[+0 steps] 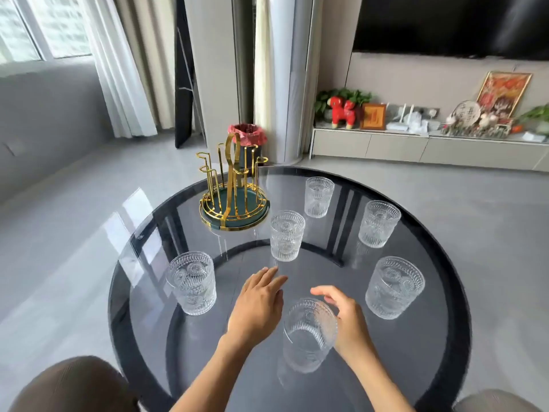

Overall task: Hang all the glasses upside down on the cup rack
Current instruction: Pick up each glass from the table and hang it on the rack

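Several clear embossed glasses stand upright on a round dark glass table [439, 337]. The nearest glass [309, 334] is between my hands. My right hand [344, 316] curls beside its right rim, fingers apart, holding nothing. My left hand [258, 304] hovers flat and open to the left of that glass. Other glasses stand at the left [192, 283], centre [287, 235], far centre [318, 196], far right [378, 223] and right [393, 286]. The gold wire cup rack [234, 191] on a green tray sits at the far left, with no glass on it.
A bin [247, 141] with a pink liner stands on the floor behind the rack. Two brown chair backs [74, 385] show at the bottom corners. A low cabinet [416, 147] with ornaments runs along the right wall under a television.
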`<state>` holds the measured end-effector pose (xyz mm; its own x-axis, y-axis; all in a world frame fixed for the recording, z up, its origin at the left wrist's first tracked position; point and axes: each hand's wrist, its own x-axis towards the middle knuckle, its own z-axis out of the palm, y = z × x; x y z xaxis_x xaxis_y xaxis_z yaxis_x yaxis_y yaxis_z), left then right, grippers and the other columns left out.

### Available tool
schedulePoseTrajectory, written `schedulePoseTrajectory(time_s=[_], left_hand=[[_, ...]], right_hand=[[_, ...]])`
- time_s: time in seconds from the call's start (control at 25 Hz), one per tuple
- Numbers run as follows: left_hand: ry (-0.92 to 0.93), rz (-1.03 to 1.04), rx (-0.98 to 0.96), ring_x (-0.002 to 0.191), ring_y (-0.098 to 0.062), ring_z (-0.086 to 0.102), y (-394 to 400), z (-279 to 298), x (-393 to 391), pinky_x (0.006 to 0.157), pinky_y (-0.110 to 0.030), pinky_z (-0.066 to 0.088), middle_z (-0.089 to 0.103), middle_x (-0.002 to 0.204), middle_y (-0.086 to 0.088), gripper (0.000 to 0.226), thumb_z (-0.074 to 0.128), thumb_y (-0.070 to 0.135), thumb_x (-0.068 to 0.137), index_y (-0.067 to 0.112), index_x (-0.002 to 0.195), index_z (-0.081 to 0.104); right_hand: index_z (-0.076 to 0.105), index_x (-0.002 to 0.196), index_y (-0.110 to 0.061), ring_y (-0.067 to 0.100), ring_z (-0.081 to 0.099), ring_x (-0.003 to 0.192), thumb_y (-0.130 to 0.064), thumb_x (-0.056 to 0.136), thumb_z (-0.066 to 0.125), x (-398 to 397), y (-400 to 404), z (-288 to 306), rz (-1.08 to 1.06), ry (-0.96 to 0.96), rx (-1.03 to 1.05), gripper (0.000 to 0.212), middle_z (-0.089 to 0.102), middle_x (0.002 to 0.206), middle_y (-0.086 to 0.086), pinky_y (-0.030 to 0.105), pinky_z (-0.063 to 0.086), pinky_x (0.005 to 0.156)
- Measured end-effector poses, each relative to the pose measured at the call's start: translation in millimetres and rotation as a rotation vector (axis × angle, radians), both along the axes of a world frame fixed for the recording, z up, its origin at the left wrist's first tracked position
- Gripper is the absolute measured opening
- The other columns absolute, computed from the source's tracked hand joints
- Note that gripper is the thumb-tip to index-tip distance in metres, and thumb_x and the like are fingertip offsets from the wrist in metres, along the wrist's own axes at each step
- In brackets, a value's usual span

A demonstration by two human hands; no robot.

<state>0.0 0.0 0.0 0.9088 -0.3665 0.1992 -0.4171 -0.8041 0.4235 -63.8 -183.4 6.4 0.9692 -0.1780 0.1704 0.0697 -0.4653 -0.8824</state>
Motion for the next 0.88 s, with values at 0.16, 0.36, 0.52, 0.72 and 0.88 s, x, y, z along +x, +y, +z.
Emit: schedulePoseTrajectory(time_s=[0.16,0.36,0.52,0.72,0.88], left_hand=[[-0.018,-0.018,0.031,0.149,-0.020,0.023,2.3,2.2,-17.0,0.121,-0.033,0.014,0.033,0.160,0.000,0.046,0.033,0.027,0.101,0.028,0.146,0.042],[0.144,0.005,-0.326,0.120,-0.028,0.058,22.3,17.1,-46.0,0.103,-0.029,0.040,0.064,0.132,-0.011,0.055,0.040,-0.006,0.080,0.015,0.123,0.067],[0.421,-0.085,-0.834,0.116,-0.010,0.060,24.4,36.0,-80.5,0.090,-0.024,0.050,0.067,0.125,0.008,0.060,0.045,0.007,0.075,0.029,0.128,0.060],[0.485,-0.321,-0.658,0.134,0.007,0.040,3.5,44.7,-99.9,0.102,-0.017,0.042,0.040,0.145,0.032,0.100,0.084,0.043,0.070,0.052,0.147,0.021],[0.249,-0.117,-0.634,0.115,0.003,0.058,-16.6,53.1,-96.1,0.099,-0.023,0.048,0.063,0.121,0.022,0.094,0.089,0.042,0.059,0.039,0.140,0.042]], right_hand=[[0.073,0.093,-0.023,0.010,0.068,0.098,0.000,0.087,0.063,-11.5,-1.9,7.9,-0.069,0.055,0.113,0.026,0.075,0.098,-0.007,0.032,0.052,0.088],[0.073,0.080,-0.026,0.006,0.069,0.084,-0.004,0.082,0.067,-19.6,5.0,12.4,-0.080,0.027,0.135,0.023,0.076,0.084,-0.011,0.029,0.051,0.074],[0.073,0.082,-0.024,0.010,0.071,0.085,-0.003,0.080,0.070,-19.9,6.9,7.8,-0.150,0.037,0.201,0.021,0.077,0.085,-0.005,0.037,0.056,0.079],[0.071,0.084,-0.023,0.017,0.071,0.086,0.003,0.083,0.067,-20.6,5.8,3.1,-0.245,-0.012,0.296,0.027,0.076,0.089,0.000,0.047,0.056,0.083],[0.073,0.081,-0.014,0.027,0.071,0.084,0.003,0.085,0.063,-22.5,15.4,5.7,-0.255,0.005,0.332,0.020,0.076,0.083,0.005,0.054,0.054,0.083]])
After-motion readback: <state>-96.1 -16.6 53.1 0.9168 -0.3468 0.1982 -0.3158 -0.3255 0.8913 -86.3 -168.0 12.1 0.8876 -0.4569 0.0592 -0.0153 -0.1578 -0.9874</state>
